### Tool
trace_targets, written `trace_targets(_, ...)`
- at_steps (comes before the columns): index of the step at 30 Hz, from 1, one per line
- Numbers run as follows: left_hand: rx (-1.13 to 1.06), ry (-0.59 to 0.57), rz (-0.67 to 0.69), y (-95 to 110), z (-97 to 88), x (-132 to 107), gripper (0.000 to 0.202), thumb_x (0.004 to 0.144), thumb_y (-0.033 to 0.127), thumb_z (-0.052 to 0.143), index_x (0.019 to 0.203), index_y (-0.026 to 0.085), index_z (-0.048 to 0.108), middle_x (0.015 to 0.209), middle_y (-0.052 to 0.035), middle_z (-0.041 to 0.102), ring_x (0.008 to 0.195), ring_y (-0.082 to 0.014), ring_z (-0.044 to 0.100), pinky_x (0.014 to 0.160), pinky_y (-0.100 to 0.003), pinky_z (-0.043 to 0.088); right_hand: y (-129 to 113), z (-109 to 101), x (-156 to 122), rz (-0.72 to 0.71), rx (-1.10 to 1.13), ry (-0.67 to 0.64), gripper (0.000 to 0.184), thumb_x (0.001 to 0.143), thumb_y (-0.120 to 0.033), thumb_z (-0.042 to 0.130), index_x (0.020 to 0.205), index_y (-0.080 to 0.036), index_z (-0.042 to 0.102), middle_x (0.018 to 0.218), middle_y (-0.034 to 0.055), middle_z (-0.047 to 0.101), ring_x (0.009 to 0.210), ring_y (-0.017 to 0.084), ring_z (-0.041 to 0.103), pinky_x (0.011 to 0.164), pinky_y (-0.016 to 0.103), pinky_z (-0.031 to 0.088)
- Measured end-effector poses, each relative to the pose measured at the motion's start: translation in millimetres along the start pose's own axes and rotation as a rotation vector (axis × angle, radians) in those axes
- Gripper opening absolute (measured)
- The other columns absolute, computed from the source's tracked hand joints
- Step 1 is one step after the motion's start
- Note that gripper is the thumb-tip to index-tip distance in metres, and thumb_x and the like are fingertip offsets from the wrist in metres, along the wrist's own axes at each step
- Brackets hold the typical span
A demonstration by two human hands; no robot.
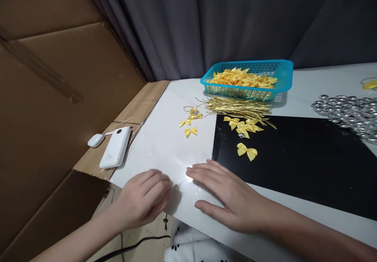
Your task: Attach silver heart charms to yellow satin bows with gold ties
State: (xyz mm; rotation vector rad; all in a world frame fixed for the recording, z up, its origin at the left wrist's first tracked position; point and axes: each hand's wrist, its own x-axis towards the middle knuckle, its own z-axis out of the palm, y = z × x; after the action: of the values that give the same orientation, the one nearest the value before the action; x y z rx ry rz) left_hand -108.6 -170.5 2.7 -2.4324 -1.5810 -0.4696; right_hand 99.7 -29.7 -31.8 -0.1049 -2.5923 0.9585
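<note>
My left hand (144, 199) rests at the near edge of the white table (165, 144), fingers loosely curled and together, nothing visible in them. My right hand (224, 195) lies flat on the table beside it, fingers stretched out toward the left, just below the corner of a black sheet (294, 160). A yellow ribbon bow (246, 151) lies on the black sheet just beyond my right hand. More yellow bows (243, 125) and a few others (190, 121) lie farther back.
A blue basket (282, 77) full of yellow bows stands at the back, with a bundle of gold wire ties (238, 106) in front. Silver round pieces (350, 113) are heaped at right. A white power bank (116, 147) and earbud case (96, 140) sit on cardboard at left.
</note>
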Motion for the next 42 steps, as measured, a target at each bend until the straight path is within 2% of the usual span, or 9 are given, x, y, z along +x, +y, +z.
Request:
trace_targets(2,-0.161,-0.033,-0.082,2,10.2,29,0.011,0.083,0.011,0.051,0.091,0.014,0.059,0.079,-0.0066,0.068,0.074,-0.0178,0.059,0.063,-0.028,0.050,3,-1,-2,-0.002,0.077,0.126,0.038,0.089,-0.030,0.056,0.123,-0.013,0.056,0.118,0.0132,0.066,0.113,0.022,0.056,0.100,0.040,0.042)
trace_targets(4,-0.350,-0.013,-0.136,4,24.9,56,0.009,0.082,0.014,0.050,0.082,0.016,0.058,0.074,-0.0056,0.066,0.069,-0.0171,0.058,0.062,-0.029,0.049,7,-4,-4,0.036,0.136,0.276,0.022,0.090,-0.022,0.054,0.109,-0.016,0.062,0.101,0.0097,0.070,0.097,0.019,0.061,0.086,0.033,0.049)
trace_targets(7,-0.541,0.012,-0.201,7,50.1,88,0.006,0.077,0.015,0.052,0.075,0.018,0.057,0.070,-0.0045,0.064,0.067,-0.0167,0.059,0.063,-0.028,0.047,14,-13,-6,0.177,0.173,0.466,0.015,0.090,-0.017,0.051,0.086,-0.019,0.065,0.078,0.0043,0.069,0.077,0.016,0.061,0.070,0.028,0.048)
trace_targets(12,-0.612,0.109,-0.246,9,81.2,132,0.009,0.083,0.016,0.051,0.075,0.018,0.054,0.071,-0.0038,0.063,0.068,-0.0159,0.058,0.063,-0.028,0.047,28,-38,-9,0.540,0.447,0.651,0.013,0.079,-0.030,0.062,0.074,-0.018,0.063,0.070,0.0020,0.062,0.067,0.015,0.056,0.065,0.028,0.044)
trace_targets(16,-0.693,0.183,-0.206,11,95.0,159,0.012,0.086,0.015,0.049,0.076,0.018,0.052,0.071,-0.0036,0.061,0.068,-0.0155,0.058,0.063,-0.027,0.047,39,-49,-11,0.623,0.560,0.739,0.023,0.079,-0.040,0.060,0.074,-0.017,0.057,0.065,-0.0014,0.054,0.057,0.011,0.048,0.056,0.024,0.041)
trace_targets(21,-0.864,0.201,-0.234,8,110.3,167,0.013,0.089,0.020,0.051,0.076,0.019,0.054,0.073,-0.0020,0.060,0.070,-0.0145,0.059,0.064,-0.025,0.047,47,-48,-12,0.669,0.614,0.801,0.033,0.081,-0.050,0.056,0.076,-0.018,0.052,0.062,-0.0038,0.046,0.051,0.008,0.041,0.047,0.020,0.036)
trace_targets(25,-0.931,0.227,-0.374,6,116.3,163,0.015,0.089,0.026,0.053,0.076,0.020,0.057,0.073,-0.0014,0.060,0.070,-0.0152,0.058,0.064,-0.025,0.046,48,-48,-12,0.676,0.636,0.816,0.037,0.080,-0.055,0.056,0.076,-0.019,0.053,0.063,-0.0024,0.049,0.050,0.008,0.040,0.045,0.020,0.034)
trace_targets(30,-0.936,0.200,-0.437,5,112.6,165,0.017,0.088,0.029,0.054,0.075,0.019,0.057,0.072,-0.0015,0.061,0.069,-0.0152,0.058,0.063,-0.025,0.046,48,-51,-11,0.705,0.683,0.870,0.041,0.076,-0.058,0.060,0.073,-0.018,0.053,0.062,-0.0037,0.044,0.057,0.010,0.043,0.055,0.023,0.037)
trace_targets(42,-0.915,0.169,-0.403,4,106.2,169,0.016,0.086,0.025,0.055,0.072,0.018,0.057,0.068,-0.0017,0.061,0.064,-0.0146,0.056,0.059,-0.024,0.046,46,-60,-11,0.739,0.713,0.931,0.037,0.071,-0.054,0.065,0.068,-0.019,0.054,0.056,-0.0052,0.043,0.052,0.009,0.039,0.049,0.022,0.033)
